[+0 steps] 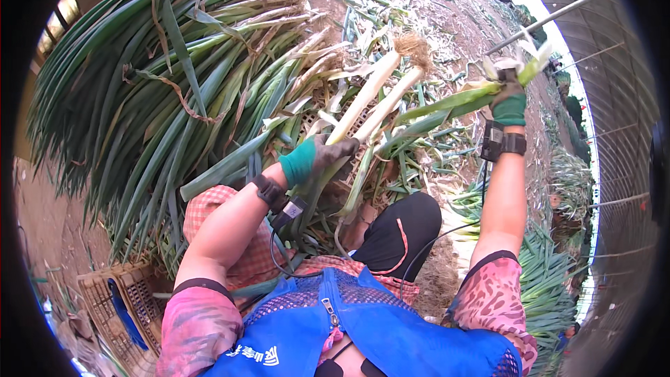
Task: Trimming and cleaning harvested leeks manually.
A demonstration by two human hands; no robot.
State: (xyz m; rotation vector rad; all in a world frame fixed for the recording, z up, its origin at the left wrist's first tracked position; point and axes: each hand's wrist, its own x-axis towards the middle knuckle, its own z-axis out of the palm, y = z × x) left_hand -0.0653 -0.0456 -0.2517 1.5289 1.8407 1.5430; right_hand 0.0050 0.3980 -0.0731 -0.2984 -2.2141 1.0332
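My left hand (326,156), in a green and dark grey glove, is closed round a couple of long green onions (366,100) in front of my knees. Their pale, stripped shafts point away from me, with tan root tufts at the far ends. Out to the right, my right hand (509,95), gloved alike, grips a strip of torn green onion leaves (457,101). These trail left toward the onions, and pale ends stick out past the fingers. The right fingertips are partly covered by the leaves.
A big heap of unpeeled green onions (167,77) lies at my left, roots facing right. Torn leaves (433,167) litter the ground ahead. More onions (544,300) lie at my right side. A tan plastic crate (105,307) stands at lower left. Cables run from both wrists.
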